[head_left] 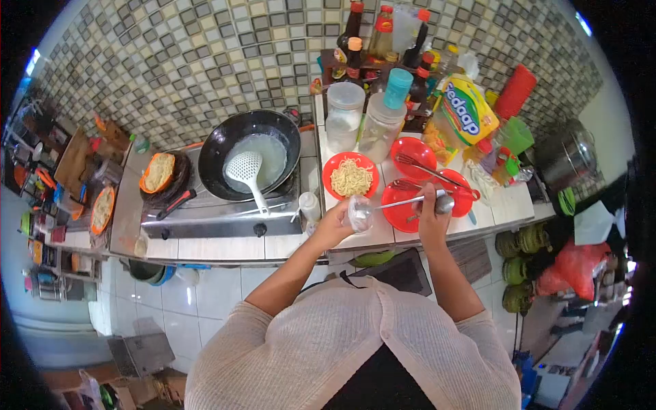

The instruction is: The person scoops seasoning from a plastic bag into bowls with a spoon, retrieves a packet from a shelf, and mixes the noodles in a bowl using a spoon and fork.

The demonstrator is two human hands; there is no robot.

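Observation:
My left hand (333, 227) is closed around a small clear plastic container (360, 214), tilted, with something white inside. My right hand (432, 217) grips a metal spoon (400, 202), its thin shaft reaching left to the container's mouth. A rounded shiny metal piece (445, 204) shows beside the right fingers; I cannot tell whether it belongs to the spoon. Just behind the container sits a red bowl of noodles (351, 177). Below and behind my right hand are red bowls (398, 220), with whisks (417, 164) lying in or across them.
On the stove (212, 222) at left stands a black wok (212, 179) with pale liquid and a white slotted ladle (247, 171). An orange plate of noodles (158, 173) rests on the other burner. Jars (345, 113), sauce bottles (383, 34) and an oil pouch (461, 116) line the back.

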